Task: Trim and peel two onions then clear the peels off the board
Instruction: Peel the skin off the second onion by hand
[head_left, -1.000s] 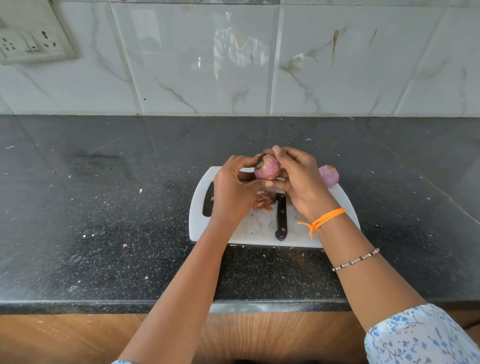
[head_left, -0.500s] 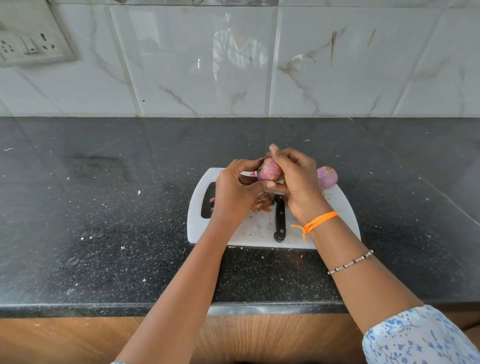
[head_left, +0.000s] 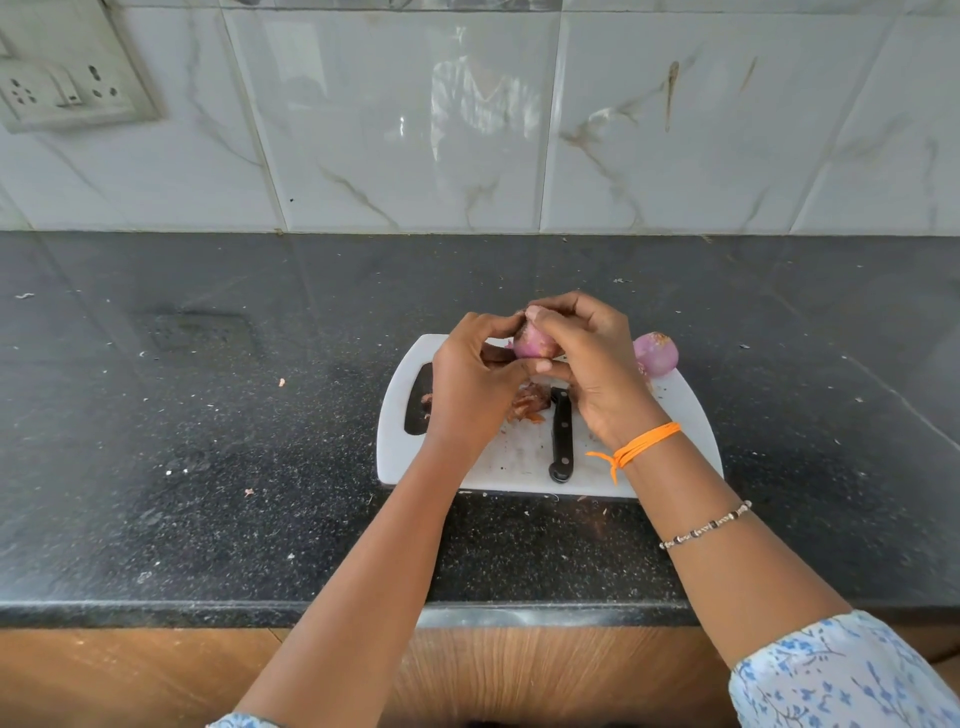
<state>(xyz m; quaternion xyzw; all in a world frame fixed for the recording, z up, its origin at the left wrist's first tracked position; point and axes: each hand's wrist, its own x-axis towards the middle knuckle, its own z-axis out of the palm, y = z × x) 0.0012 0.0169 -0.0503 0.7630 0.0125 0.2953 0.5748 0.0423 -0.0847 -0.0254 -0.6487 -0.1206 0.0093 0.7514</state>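
Above the white cutting board (head_left: 691, 415) both hands hold one purple onion (head_left: 532, 344). My left hand (head_left: 470, 382) grips it from the left, fingers curled at its top. My right hand (head_left: 587, 358) wraps over it from the right, thumb under it. A second, peeled onion (head_left: 655, 353) lies at the board's far right corner. Brown peels (head_left: 527, 402) sit on the board under the hands. A black-handled knife (head_left: 561, 436) lies on the board, its blade hidden by my right hand.
The board rests on a dark speckled counter (head_left: 208, 441) with small peel scraps scattered around. A tiled wall stands behind, with a socket panel (head_left: 62, 88) at the upper left. The counter's front edge (head_left: 156, 608) runs close to me.
The onion has been turned between the hands and my right hand's fingers now cover more of its top. The hands stay in the same place above the board.
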